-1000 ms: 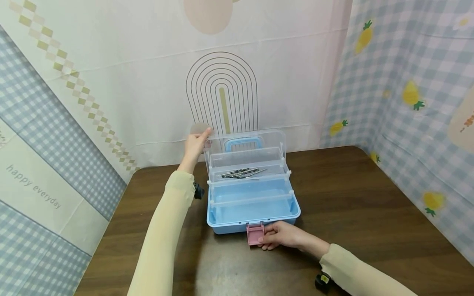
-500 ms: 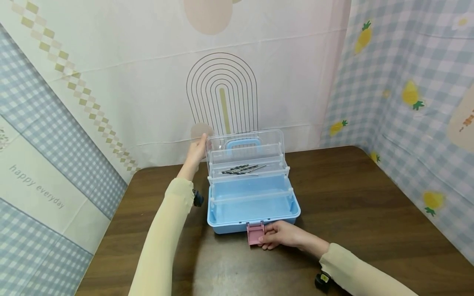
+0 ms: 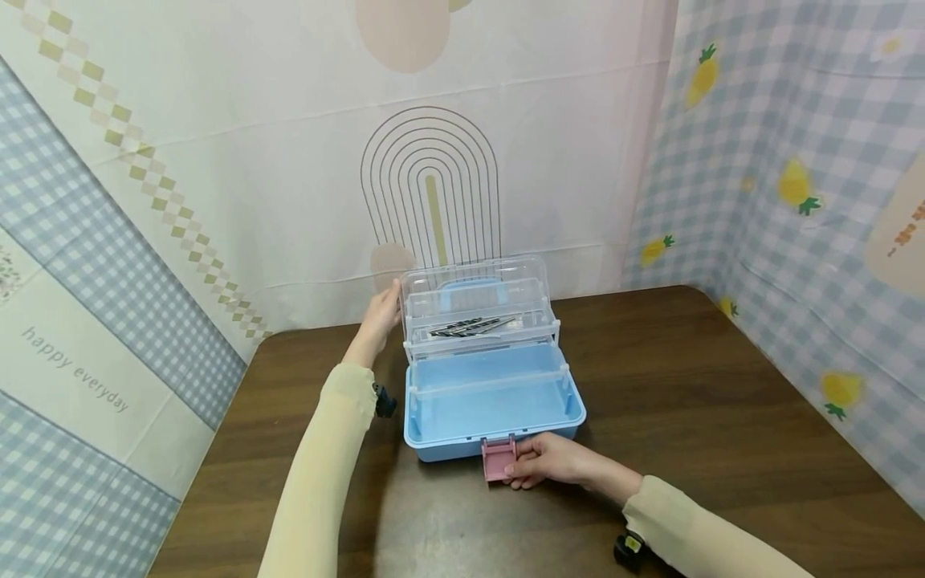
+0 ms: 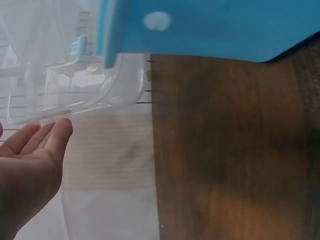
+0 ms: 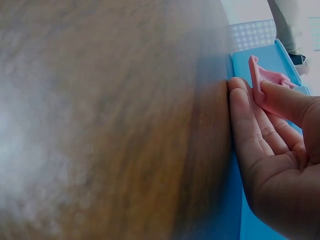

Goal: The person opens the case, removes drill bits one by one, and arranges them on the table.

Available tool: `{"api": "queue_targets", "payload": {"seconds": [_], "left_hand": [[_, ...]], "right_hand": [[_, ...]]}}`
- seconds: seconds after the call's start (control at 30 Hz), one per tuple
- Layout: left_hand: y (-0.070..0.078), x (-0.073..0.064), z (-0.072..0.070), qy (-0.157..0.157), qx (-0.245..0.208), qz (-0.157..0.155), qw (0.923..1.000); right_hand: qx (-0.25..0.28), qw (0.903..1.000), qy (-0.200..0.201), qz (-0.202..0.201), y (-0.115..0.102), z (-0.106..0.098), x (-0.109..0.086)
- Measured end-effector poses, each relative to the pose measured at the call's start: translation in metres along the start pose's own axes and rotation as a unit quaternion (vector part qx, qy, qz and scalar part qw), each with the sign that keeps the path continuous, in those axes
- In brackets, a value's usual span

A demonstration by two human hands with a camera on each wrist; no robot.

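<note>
A blue toolbox (image 3: 499, 405) stands on the table in the head view, its clear lid (image 3: 473, 269) raised and tilted back. Between lid and base, clear trays (image 3: 531, 321) are fanned out in steps, and one holds several black and silver drill bits (image 3: 473, 326). My left hand (image 3: 381, 315) is at the left side of the lid, fingertips (image 4: 62, 127) at its clear edge, fingers fairly straight in the left wrist view. At the box's front, my right hand (image 3: 545, 459) pinches the pink latch (image 3: 499, 461) between thumb and fingers. The latch hangs swung out from the rim.
A blue carrying handle (image 3: 473, 283) shows through the lid. The brown wooden table (image 3: 686, 385) extends to both sides and in front of the box. A patterned cloth wall (image 3: 564, 185) rises close behind the lid, and another (image 3: 802, 241) borders the right side.
My left hand has left the lid's upper corner and moved down its left edge. The lid and trays lean a little farther back. My right hand stays on the latch.
</note>
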State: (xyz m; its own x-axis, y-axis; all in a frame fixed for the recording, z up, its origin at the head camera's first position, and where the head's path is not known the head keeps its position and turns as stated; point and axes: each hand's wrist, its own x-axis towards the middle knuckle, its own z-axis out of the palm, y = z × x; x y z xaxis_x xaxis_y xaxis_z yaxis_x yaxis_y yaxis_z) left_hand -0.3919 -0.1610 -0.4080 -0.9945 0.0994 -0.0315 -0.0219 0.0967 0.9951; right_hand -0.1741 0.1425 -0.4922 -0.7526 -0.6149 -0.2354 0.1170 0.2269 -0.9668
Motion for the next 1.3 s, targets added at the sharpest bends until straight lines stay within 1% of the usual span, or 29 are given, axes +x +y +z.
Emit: {"api": "queue_targets", "payload": {"seconds": [0.07, 0.2, 0.33, 0.47, 0.5, 0.53, 0.7, 0.73, 0.8, 0.97, 1.03, 1.2, 1.3], "left_hand": [[-0.002, -0.001, 0.000, -0.010, -0.001, 0.004, 0.9999], [-0.005, -0.004, 0.001, -0.024, 0.020, 0.012, 0.9994], [-0.008, -0.006, 0.002, -0.032, 0.026, 0.014, 0.9991], [-0.013, -0.008, 0.002, -0.030, 0.020, 0.023, 0.9991], [-0.010, -0.011, 0.003, -0.030, 0.017, 0.021, 0.9992], [-0.011, -0.011, 0.003, -0.028, 0.015, 0.023, 0.9992], [-0.016, -0.008, 0.006, -0.015, 0.022, 0.035, 0.9990], [-0.021, -0.005, 0.006, -0.011, 0.024, 0.040, 0.9988], [-0.023, -0.005, 0.006, -0.010, 0.029, 0.039, 0.9988], [-0.031, -0.007, 0.005, -0.010, 0.037, 0.022, 0.9990], [-0.035, -0.008, 0.005, -0.014, 0.029, 0.017, 0.9993], [-0.043, -0.008, 0.006, -0.028, -0.022, 0.010, 0.9993], [-0.047, -0.006, 0.007, -0.027, -0.045, 0.005, 0.9986]], "right_hand": [[-0.001, 1.0000, 0.000, 0.000, 0.000, 0.000, 0.000], [-0.002, 1.0000, 0.003, -0.001, 0.000, 0.001, 0.000], [-0.004, 1.0000, 0.006, -0.001, -0.001, 0.002, 0.000], [-0.003, 1.0000, 0.004, 0.001, -0.001, 0.004, 0.001], [-0.004, 1.0000, 0.004, 0.001, -0.001, 0.005, 0.001], [-0.004, 1.0000, 0.004, 0.000, -0.001, 0.005, 0.001], [-0.008, 1.0000, 0.003, -0.001, -0.001, 0.005, 0.000], [-0.008, 1.0000, 0.002, 0.000, -0.001, 0.005, 0.000], [-0.008, 1.0000, 0.002, 0.001, -0.002, 0.004, 0.000], [-0.007, 1.0000, 0.000, 0.002, -0.002, 0.004, 0.000], [-0.006, 1.0000, 0.000, 0.001, -0.002, 0.005, -0.001], [-0.006, 1.0000, 0.000, 0.000, -0.002, 0.006, -0.002], [-0.007, 1.0000, 0.001, 0.001, -0.003, 0.005, -0.003]]}}
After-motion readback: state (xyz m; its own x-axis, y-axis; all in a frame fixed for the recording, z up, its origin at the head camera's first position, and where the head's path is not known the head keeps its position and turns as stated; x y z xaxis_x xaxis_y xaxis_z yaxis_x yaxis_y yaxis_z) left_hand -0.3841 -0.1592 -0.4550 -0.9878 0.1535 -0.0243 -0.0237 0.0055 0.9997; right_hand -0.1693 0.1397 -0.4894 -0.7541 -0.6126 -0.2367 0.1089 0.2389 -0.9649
